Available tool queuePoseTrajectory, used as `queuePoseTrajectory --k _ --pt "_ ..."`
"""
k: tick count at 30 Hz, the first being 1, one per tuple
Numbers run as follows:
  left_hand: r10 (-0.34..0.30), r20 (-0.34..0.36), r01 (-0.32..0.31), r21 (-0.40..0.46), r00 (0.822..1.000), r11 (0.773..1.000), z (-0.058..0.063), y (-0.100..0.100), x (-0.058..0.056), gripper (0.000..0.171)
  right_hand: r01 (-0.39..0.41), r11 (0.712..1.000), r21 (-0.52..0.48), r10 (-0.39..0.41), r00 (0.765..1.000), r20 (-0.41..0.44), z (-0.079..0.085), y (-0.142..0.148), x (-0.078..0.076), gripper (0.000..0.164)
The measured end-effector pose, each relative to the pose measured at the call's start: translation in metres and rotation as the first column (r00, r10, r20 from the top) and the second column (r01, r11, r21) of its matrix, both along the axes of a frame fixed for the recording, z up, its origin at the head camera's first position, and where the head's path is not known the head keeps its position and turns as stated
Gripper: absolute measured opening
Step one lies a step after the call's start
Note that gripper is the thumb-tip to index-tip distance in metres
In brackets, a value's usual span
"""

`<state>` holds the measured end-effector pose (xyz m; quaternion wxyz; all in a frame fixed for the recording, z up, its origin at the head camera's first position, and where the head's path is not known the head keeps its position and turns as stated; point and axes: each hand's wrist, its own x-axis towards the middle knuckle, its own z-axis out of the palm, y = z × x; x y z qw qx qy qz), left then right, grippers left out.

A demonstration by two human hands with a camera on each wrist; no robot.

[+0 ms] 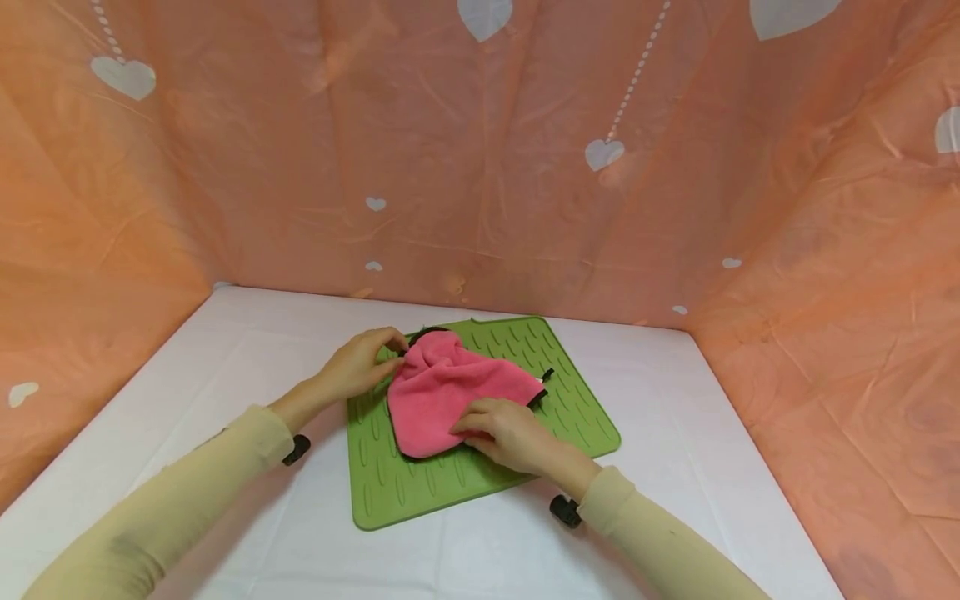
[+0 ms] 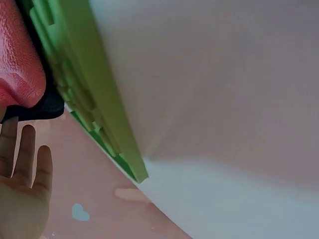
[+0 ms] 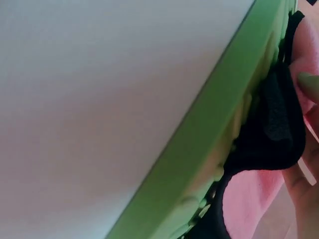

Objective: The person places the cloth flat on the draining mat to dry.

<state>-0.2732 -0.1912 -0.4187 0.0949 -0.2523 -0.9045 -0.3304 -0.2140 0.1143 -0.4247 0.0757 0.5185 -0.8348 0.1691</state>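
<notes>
A pink cloth [image 1: 442,383] with black edging lies bunched and folded on a green ridged mat [image 1: 405,492]. A small black tab [image 1: 548,375] sticks out at its right corner. My left hand [image 1: 360,364] pinches the cloth's upper left edge between thumb and forefinger; in the left wrist view, the other fingers [image 2: 24,154] extend below the black border. My right hand [image 1: 510,433] pinches the cloth's near edge. Up close in the right wrist view, the thumb and fingers [image 3: 310,149] hold that edge, where a dark underside [image 3: 271,119] shows.
The mat sits askew on a white-covered table [image 1: 300,533]. Orange sheeting [image 1: 480,208] with pale hearts rises behind the table and along both sides. A black device is strapped at each wrist, below the beige sleeves [image 1: 667,542].
</notes>
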Motion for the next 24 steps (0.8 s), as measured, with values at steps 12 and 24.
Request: queuePoseTrajectory --k 12,24 --pt "0.037 0.052 -0.05 0.281 0.998 0.958 0.019 0.0 0.011 0.017 0.044 0.984 -0.17 -0.043 0.999 0.01 0.01 0.036 -0.013 0.024" --pt "0.054 0.138 -0.085 0.232 0.989 0.969 0.018 -0.012 0.018 0.019 0.238 0.962 -0.135 -0.23 0.97 0.076 0.014 0.071 -0.033 0.025"
